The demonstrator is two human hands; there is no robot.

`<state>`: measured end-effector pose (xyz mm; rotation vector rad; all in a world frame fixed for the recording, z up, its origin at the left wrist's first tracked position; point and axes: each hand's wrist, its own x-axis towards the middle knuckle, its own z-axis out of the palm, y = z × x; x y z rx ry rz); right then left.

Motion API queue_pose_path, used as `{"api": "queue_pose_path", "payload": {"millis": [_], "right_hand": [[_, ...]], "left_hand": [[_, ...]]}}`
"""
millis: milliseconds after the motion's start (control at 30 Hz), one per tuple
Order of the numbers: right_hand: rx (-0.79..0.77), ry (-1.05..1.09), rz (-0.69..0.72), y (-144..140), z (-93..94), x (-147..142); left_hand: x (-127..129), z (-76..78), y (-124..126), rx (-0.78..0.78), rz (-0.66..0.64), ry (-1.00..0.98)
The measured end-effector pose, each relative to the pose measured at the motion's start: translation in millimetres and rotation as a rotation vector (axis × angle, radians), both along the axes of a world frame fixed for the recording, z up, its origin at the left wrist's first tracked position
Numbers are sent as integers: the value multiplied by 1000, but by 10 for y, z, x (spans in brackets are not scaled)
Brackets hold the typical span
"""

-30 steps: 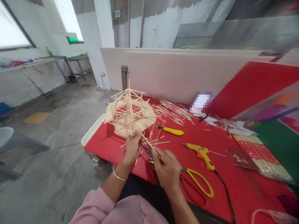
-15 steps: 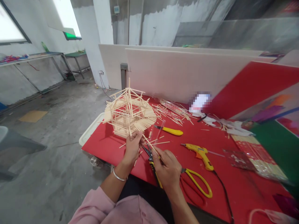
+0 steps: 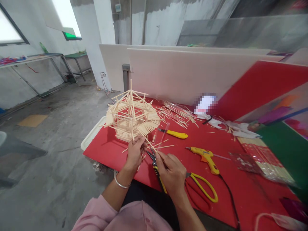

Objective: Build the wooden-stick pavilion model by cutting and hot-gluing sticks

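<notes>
The stick pavilion model [image 3: 131,117] stands near the left end of the red table [image 3: 231,189], its hexagonal base and peaked roof frame already built, and slats fanned over the roof's right side, while the left faces show mostly open frame, so by my judgement the roofing is partly done with several faces left to cover. The left hand [image 3: 134,153] has its grip closed on the model's near lower edge, fingers pinching at the eave. The right hand [image 3: 171,173] pinches a thin loose stick [image 3: 152,146] whose far end reaches up to the roof edge; that grip is closed on the stick alone. Just beside the right hand lie pliers [image 3: 156,165] and yellow-handled scissors [image 3: 203,189]; farther right a yellow glue gun [image 3: 207,157], and beyond it a yellow craft knife [image 3: 174,133]. A heap of spare sticks [image 3: 176,115] lies behind the model, and a packet of sticks [image 3: 264,160] to the far right.
</notes>
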<state>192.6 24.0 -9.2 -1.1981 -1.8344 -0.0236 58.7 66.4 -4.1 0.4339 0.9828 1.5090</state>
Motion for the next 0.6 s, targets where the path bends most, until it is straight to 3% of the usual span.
{"api": "queue_pose_path", "payload": {"millis": [600], "right_hand": [[-11,5,-16,6,9,-11]], "left_hand": [[9,-12,-18,21,-61,-59]]}}
